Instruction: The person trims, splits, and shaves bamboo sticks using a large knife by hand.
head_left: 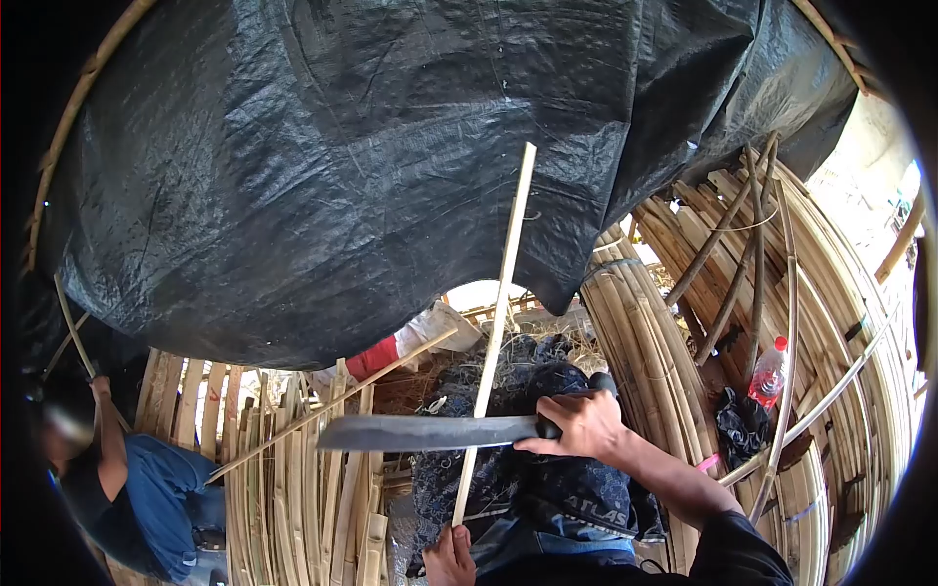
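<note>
"bamboo strip (496, 332), where does it lie?"

"in front of the wearer, slanting up and a little rightward, its near end in the left hand (449, 559) and its far end seen against the black tarp (342, 195)."

"what could go wrong from here?"

"i'd worry most about the machete (420, 433) skidding along the strip toward the left hand, if the edge glanced off or the wood gave suddenly; those bare fingers have no guard. a slack hold on the near end might let the strip twist and turn the blade aside. the dark patterned cloth (547, 479) over the lap lies below, so a stray stroke could reach the legs."

"is the blade touching the strip?"

"i can't tell; it crosses in front, pointing left, but contact isn't clear."

"and the hands?"

"the left sits low at the bottom edge of the view, fingers curled closed around the strip. the right hand (584, 425) is wrapped firmly about the machete's handle, knuckles up. its forearm slants up and inward from a dark sleeve (743, 547) at lower right, wrist close to straight."
</note>
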A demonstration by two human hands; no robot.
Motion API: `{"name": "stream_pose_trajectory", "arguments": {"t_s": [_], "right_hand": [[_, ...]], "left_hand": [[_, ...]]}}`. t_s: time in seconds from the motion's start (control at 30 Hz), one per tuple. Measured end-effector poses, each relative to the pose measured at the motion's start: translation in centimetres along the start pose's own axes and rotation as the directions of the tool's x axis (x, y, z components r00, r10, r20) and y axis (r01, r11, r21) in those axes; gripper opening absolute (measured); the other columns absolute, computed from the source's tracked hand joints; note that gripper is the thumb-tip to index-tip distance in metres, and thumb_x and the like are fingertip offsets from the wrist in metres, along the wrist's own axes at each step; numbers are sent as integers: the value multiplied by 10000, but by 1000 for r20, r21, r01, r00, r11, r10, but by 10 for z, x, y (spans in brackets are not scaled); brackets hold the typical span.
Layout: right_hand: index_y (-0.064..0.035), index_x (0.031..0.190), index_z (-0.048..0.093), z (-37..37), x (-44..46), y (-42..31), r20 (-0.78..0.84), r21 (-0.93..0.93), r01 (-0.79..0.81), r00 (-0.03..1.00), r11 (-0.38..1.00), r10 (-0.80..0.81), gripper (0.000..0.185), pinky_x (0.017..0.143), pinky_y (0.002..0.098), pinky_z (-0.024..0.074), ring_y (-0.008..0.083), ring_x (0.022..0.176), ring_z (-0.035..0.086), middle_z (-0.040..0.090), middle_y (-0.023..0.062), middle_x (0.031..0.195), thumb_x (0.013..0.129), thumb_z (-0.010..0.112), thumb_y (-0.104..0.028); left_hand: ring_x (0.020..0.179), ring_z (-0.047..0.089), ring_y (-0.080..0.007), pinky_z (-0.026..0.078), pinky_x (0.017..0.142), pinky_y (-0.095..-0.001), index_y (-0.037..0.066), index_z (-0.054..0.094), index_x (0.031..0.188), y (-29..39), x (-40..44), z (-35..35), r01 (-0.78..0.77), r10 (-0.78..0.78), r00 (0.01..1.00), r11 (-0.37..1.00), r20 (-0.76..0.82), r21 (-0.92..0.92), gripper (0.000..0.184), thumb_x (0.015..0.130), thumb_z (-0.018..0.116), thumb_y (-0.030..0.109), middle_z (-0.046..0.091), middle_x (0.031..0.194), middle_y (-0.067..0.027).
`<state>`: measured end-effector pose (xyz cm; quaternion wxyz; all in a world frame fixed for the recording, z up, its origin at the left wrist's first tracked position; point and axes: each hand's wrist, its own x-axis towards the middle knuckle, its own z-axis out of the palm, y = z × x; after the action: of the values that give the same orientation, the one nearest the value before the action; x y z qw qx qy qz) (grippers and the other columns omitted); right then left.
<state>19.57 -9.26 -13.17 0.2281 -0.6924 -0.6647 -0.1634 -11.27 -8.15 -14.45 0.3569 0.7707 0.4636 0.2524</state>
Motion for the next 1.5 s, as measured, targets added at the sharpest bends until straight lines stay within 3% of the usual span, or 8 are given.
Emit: {"name": "stream_pose_trajectory", "arguments": {"t_s": [0.43, 0.57, 0.73, 0.87, 0.9, 1.0, 1.13, 1.5], "right_hand": [[-144, 718, 606, -18, 17, -1, -35, -30, 122, 992, 992, -123, 660, 449, 316, 416, 131, 429, 570, 577, -28, 547, 837, 631, -792], [-160, 762, 656, -3, 24, 43, -149, -105, -164, 978, 981, 147, 674, 460, 351, 430, 110, 401, 511, 548, -31, 519, 850, 574, -823], [-179, 666, 553, -5, 12, -7, -15, -24, 96, 995, 995, -96, 693, 386, 346, 342, 91, 364, 452, 504, -50, 493, 853, 541, -847], [-166, 698, 622, -14, 29, 42, -73, -162, 105, 990, 981, -118, 686, 405, 333, 372, 117, 354, 452, 488, -54, 471, 848, 563, -832], [-132, 726, 659, 0, 27, 65, -132, -210, -96, 989, 973, 69, 732, 414, 364, 432, 160, 361, 507, 524, -13, 467, 854, 538, -842], [-80, 822, 715, 0, 32, 65, -12, 4, -465, 885, 885, 465, 757, 417, 430, 472, 226, 386, 572, 606, 94, 500, 882, 533, -813], [-106, 814, 707, 0, 9, 15, -23, -25, -74, 997, 997, 74, 731, 388, 346, 429, 208, 391, 577, 629, 52, 541, 852, 567, -823], [-108, 712, 595, -10, 18, 14, -31, 41, 12, 999, 999, -11, 681, 426, 336, 408, 194, 469, 619, 635, 1, 600, 823, 646, -779]], "left_hand": [[563, 278, -151, 261, 507, -352, 60, 401, 742, 9, 3, -6, 30, 11, 991, 952, 134, -303, 482, 1136, 384, 338, 302, 640, -42], [548, 290, -161, 279, 503, -358, 66, 442, 747, 4, -10, -5, -47, 52, 999, 981, 18, -188, 489, 1131, 395, 366, 330, 629, -35], [529, 339, -163, 300, 504, -358, 60, 483, 780, -7, 1, -4, 75, -31, 984, 966, 176, -248, 458, 1130, 387, 340, 363, 607, -49], [520, 359, -158, 302, 492, -366, 68, 493, 776, -26, -27, 8, -59, 53, 998, 984, -37, -171, 472, 1120, 410, 381, 378, 599, -38], [514, 349, -146, 288, 476, -366, 82, 496, 768, -16, -17, 7, -420, 459, 857, 886, -234, 198, 483, 1115, 411, 408, 373, 592, -22], [522, 347, -135, 282, 477, -350, 93, 489, 761, -20, -35, 3, 208, -186, 978, 876, 93, -434, 487, 1116, 407, 416, 373, 595, -12], [547, 327, -117, 279, 497, -330, 83, 457, 746, -10, -21, 7, 157, -153, 987, 862, 48, -481, 493, 1128, 386, 387, 357, 613, -1], [550, 305, -102, 254, 501, -317, 98, 461, 744, -25, -24, 10, -2, 18, 999, 946, 47, -325, 466, 1124, 410, 364, 338, 616, 20]]}}
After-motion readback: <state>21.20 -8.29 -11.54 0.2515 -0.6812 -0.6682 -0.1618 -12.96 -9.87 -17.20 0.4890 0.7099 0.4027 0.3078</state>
